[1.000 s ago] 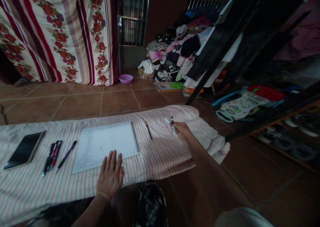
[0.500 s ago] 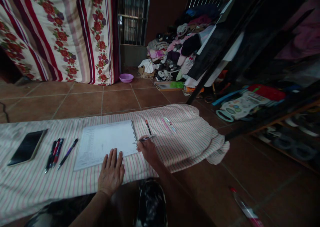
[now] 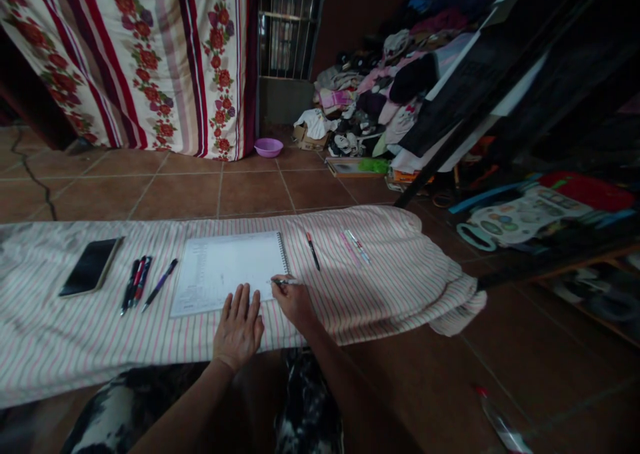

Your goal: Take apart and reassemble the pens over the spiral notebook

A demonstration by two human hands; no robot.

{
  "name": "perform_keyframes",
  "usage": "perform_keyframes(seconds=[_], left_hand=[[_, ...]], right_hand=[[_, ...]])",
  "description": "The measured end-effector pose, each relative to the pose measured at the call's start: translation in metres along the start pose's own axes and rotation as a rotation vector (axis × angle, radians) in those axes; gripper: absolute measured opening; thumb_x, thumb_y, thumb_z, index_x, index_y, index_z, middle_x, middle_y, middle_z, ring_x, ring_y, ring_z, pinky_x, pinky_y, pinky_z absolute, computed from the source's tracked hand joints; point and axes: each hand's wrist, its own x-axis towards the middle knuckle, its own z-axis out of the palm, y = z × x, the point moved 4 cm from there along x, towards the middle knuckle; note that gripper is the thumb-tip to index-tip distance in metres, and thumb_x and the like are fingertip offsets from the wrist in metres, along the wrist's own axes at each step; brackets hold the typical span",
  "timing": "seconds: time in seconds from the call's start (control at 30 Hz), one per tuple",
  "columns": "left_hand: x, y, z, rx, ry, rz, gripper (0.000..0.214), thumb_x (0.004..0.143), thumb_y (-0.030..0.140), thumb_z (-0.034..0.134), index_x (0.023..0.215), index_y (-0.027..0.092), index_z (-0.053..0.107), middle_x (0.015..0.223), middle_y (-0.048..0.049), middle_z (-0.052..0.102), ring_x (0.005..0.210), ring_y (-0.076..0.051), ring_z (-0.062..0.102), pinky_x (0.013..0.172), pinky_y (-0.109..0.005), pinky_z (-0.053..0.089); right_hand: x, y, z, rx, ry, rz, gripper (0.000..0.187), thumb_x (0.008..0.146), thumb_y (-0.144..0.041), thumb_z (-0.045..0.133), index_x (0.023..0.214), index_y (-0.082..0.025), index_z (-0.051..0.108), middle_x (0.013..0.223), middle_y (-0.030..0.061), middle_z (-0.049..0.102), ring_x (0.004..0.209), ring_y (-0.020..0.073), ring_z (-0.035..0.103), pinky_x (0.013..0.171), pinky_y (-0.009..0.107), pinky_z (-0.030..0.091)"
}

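Note:
A spiral notebook with a faintly marked white page lies on a striped cloth. My left hand rests flat, fingers stretched, over the notebook's near edge. In my right hand a pen is pinched, its tip at the page's lower right by the spiral binding. Right of the notebook lies a dark pen with a red end. Farther right are a white pen and a pink one beside it. On the left sit a purple and black pen and several pens side by side.
A black phone lies at the cloth's left. Beyond, on the tiled floor, stand a purple basin and a heap of clothes. A dark slanted post rises behind the cloth's right end. A bottle lies on the floor, lower right.
The view has turned left, so things appear shifted right. My right hand has moved left relative to the notebook, bringing the pen tip over the page. My left hand stays flat there.

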Motion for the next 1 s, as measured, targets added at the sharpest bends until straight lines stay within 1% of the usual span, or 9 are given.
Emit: perform_keyframes(seconds=[0.1, 0.23, 0.37, 0.5, 0.6, 0.73, 0.87, 1.0], left_hand=[[0.001, 0.0, -0.001, -0.001, -0.015, -0.005, 0.051, 0.082, 0.024, 0.042, 0.131, 0.011, 0.043, 0.139, -0.0189, 0.038, 0.131, -0.03, 0.028, 0.106, -0.049, 0.022], [0.001, 0.001, -0.002, 0.018, -0.017, 0.001, 0.05, 0.082, 0.024, 0.042, 0.131, 0.011, 0.044, 0.138, -0.0193, 0.039, 0.13, -0.03, 0.03, 0.105, -0.049, 0.025], [0.001, 0.001, -0.001, 0.018, -0.012, -0.001, 0.05, 0.082, 0.024, 0.042, 0.131, 0.011, 0.043, 0.138, -0.0191, 0.039, 0.131, -0.03, 0.029, 0.105, -0.049, 0.024], [0.0, 0.0, 0.0, -0.023, -0.005, -0.012, 0.051, 0.082, 0.024, 0.042, 0.132, 0.011, 0.042, 0.139, -0.0177, 0.037, 0.132, -0.029, 0.027, 0.107, -0.048, 0.02], [0.0, 0.0, 0.0, -0.026, -0.014, -0.016, 0.051, 0.082, 0.024, 0.042, 0.132, 0.011, 0.042, 0.14, -0.0176, 0.037, 0.132, -0.029, 0.027, 0.107, -0.048, 0.02], [0.0, 0.0, 0.0, -0.01, -0.021, -0.015, 0.051, 0.082, 0.024, 0.042, 0.132, 0.011, 0.042, 0.14, -0.0182, 0.036, 0.132, -0.03, 0.027, 0.107, -0.049, 0.021], [0.0, 0.0, 0.0, -0.006, -0.011, -0.008, 0.052, 0.082, 0.025, 0.042, 0.132, 0.011, 0.041, 0.14, -0.0174, 0.036, 0.132, -0.029, 0.028, 0.106, -0.048, 0.021], [0.001, 0.0, 0.001, -0.017, -0.003, -0.012, 0.051, 0.082, 0.025, 0.042, 0.131, 0.011, 0.043, 0.139, -0.0182, 0.038, 0.131, -0.03, 0.029, 0.106, -0.048, 0.022]], right_hand=[[0.0, 0.002, 0.0, 0.005, -0.029, 0.04, 0.021, 0.083, -0.027, 0.046, 0.089, -0.018, 0.065, 0.067, 0.0033, 0.069, 0.064, 0.014, 0.065, 0.062, 0.02, 0.047], [0.002, 0.002, -0.003, 0.022, -0.007, 0.055, 0.024, 0.083, -0.026, 0.044, 0.091, -0.016, 0.064, 0.061, 0.0028, 0.067, 0.061, 0.0139, 0.065, 0.061, 0.02, 0.047], [0.004, 0.001, -0.003, 0.004, -0.013, 0.053, 0.022, 0.082, -0.027, 0.045, 0.087, -0.016, 0.064, 0.06, 0.0026, 0.066, 0.06, 0.0142, 0.064, 0.06, 0.02, 0.047], [0.004, 0.002, -0.004, 0.007, -0.016, 0.059, 0.023, 0.083, -0.027, 0.044, 0.09, -0.017, 0.064, 0.061, 0.0023, 0.067, 0.061, 0.014, 0.065, 0.06, 0.02, 0.047], [0.004, 0.002, -0.004, 0.01, -0.037, 0.051, 0.021, 0.082, -0.025, 0.045, 0.086, -0.018, 0.064, 0.062, 0.0016, 0.067, 0.06, 0.0134, 0.064, 0.06, 0.02, 0.047], [0.004, 0.0, -0.007, 0.009, -0.045, 0.058, 0.022, 0.083, -0.024, 0.044, 0.09, -0.018, 0.063, 0.062, 0.0017, 0.067, 0.06, 0.0132, 0.064, 0.058, 0.02, 0.046], [0.004, -0.005, -0.011, 0.005, -0.062, 0.05, 0.018, 0.082, -0.025, 0.046, 0.082, -0.018, 0.063, 0.061, 0.0009, 0.066, 0.059, 0.0127, 0.064, 0.059, 0.019, 0.046], [0.0, -0.001, -0.014, -0.019, -0.035, 0.074, 0.022, 0.086, -0.028, 0.041, 0.086, -0.017, 0.06, 0.061, 0.0004, 0.066, 0.057, 0.0116, 0.063, 0.057, 0.018, 0.046]])
